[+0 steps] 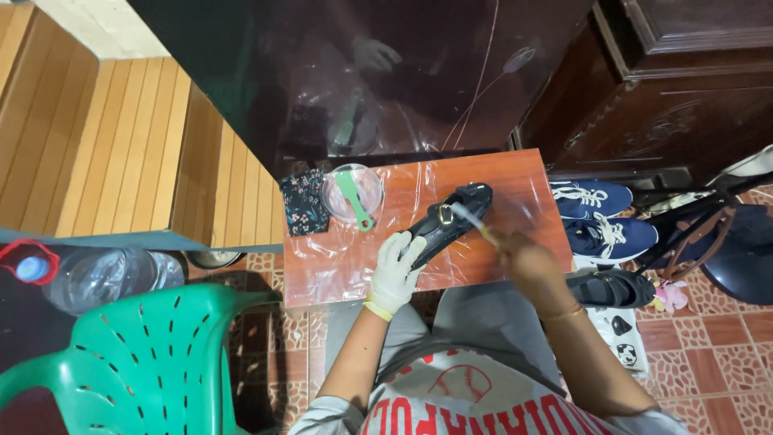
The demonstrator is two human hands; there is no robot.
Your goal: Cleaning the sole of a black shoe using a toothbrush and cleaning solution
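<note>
My left hand (396, 270), in a pale glove, grips the heel end of a black shoe (448, 219) with a gold buckle, holding it tilted over a small plastic-covered reddish table (338, 258). Bare and motion-blurred, my right hand (519, 251) holds a thin brush with a yellowish handle (472, 220) whose head touches the shoe's upper near the buckle.
A clear bowl (358, 181) with a green brush (354, 201) in it and a dark floral cloth (304, 201) sit at the table's far left. Blue sneakers (600, 216) and a black sandal (612, 287) lie on the tiled floor to the right. A green plastic chair (137, 354) stands at lower left.
</note>
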